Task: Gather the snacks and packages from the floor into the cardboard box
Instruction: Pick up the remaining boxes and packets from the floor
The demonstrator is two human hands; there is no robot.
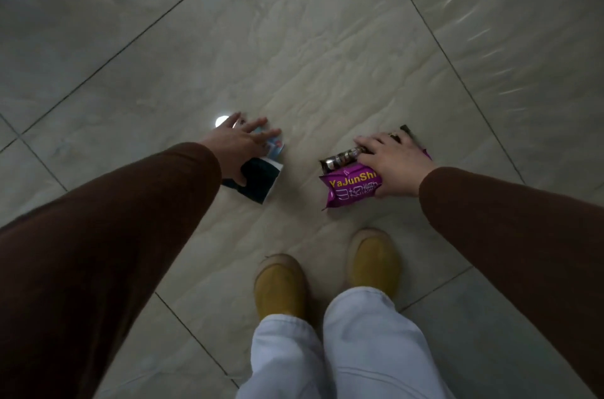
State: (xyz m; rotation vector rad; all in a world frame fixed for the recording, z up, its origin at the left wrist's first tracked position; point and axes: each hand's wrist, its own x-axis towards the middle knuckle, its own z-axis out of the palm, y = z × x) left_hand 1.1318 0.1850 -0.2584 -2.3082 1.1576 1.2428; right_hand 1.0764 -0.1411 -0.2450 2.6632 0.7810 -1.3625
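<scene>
Pale marbled floor tiles (327, 49) with dark grout lines fill my view, and I am bent over them with both arms stretched down, my yellow shoes (281, 284) planted just behind the work.

My right hand (397, 163) has its grip closed over two things at once: a purple snack packet (348, 186) printed with yellow lettering, and a dark, shiny wrapped bar (341, 159) pinned along the packet's far edge. I judge they are stacked so that one lift clears both. Whether they rest on the floor or are already lifted, I cannot tell.

My left hand (240, 145) comes down on a flat pack (261, 179) that is dark with a white border and a blue-and-red end. The fingers are spread wide over the far end and the thumb is hooked at the near side, so the grip is not closed yet. A flat pack lying flush on tile gives little edge, which is probably why the hand spans it from above.

No cardboard box shows here, so everything has yet to be carried to it.
</scene>
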